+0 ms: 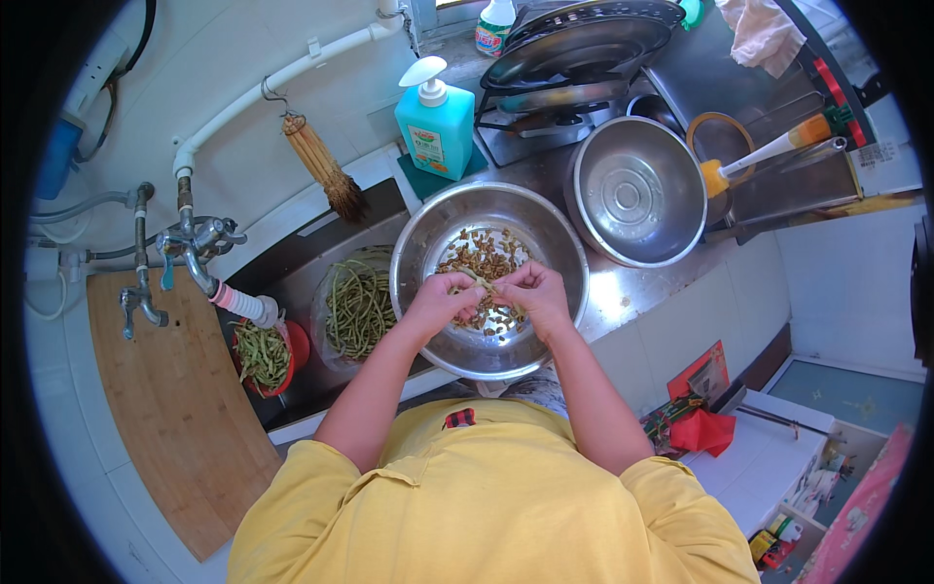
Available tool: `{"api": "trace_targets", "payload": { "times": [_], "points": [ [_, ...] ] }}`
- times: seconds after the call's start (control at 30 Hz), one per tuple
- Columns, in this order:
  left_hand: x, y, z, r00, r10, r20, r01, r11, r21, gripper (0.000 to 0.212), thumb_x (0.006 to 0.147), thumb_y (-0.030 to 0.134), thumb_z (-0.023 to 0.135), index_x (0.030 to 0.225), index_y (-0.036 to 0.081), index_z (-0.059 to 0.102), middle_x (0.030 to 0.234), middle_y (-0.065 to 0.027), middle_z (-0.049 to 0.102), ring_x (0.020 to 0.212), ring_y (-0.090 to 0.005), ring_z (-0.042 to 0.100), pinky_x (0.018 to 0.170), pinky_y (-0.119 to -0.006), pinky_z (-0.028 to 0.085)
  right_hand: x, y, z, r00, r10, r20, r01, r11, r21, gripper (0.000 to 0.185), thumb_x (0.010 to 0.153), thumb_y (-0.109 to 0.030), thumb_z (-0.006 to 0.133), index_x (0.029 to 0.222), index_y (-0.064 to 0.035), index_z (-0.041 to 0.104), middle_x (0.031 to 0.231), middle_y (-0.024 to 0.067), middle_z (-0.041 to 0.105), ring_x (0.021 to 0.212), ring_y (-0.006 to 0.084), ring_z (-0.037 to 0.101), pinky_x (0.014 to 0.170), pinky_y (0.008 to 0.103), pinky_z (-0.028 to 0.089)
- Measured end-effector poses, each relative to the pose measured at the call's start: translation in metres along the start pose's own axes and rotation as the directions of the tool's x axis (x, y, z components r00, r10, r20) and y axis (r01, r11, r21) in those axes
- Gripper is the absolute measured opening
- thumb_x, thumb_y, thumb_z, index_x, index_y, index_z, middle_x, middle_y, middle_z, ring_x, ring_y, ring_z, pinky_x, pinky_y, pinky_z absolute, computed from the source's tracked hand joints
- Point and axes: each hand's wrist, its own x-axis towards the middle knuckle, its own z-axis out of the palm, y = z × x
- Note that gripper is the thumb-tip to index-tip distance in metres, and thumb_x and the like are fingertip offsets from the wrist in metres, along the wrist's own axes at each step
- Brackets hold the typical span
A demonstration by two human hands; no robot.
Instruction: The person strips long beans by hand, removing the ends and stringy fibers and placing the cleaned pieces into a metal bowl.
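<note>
My left hand [446,301] and my right hand [536,293] meet over a wide stainless steel basin [416,241]. Between their fingertips they grip a pale green bean pod [478,277]; the fingers partly cover it. Small brown beans [485,252] lie scattered across the basin's bottom. To the left, in the sink, a clear plastic bag [321,314] holds a tangle of long green bean pods [361,306]. Farther left, a red container [299,347] is heaped with flattened, pale green pods [264,358].
A metal pot [631,193] stands right of the basin, with a dish rack of pans [576,51] behind. A turquoise pump bottle [435,124] is at the back. A faucet [201,244] overhangs the sink; a wooden board [171,409] lies at left. A bristle brush [325,164] hangs from a pipe.
</note>
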Motion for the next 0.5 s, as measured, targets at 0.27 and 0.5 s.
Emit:
{"api": "trace_targets", "payload": {
  "times": [0.27,0.5],
  "points": [
    [0.008,-0.002,0.005,0.991,0.022,-0.129,-0.013,0.997,0.071,0.020,0.075,0.019,0.066,0.080,0.000,0.062,0.067,-0.0046,0.059,0.055,-0.0091,0.054,0.051,-0.021,0.044,0.005,0.008,0.008,0.978,-0.208,0.005,0.207,0.969,-0.137,0.019,0.068,0.001,0.066,0.084,-0.0005,0.057,0.075,0.0054,0.060,0.064,0.0087,0.058,0.057,0.0202,0.047],
    [0.011,0.000,0.010,0.982,-0.027,-0.185,0.021,0.999,-0.033,0.011,0.072,0.011,0.063,0.072,0.001,0.060,0.062,-0.0037,0.057,0.053,-0.0086,0.053,0.049,-0.021,0.043,0.002,0.003,0.015,0.995,0.062,-0.079,-0.055,0.995,0.087,0.011,0.073,0.002,0.060,0.084,0.0019,0.059,0.076,0.0067,0.060,0.064,0.0116,0.059,0.060,0.0225,0.052]
  ]
}}
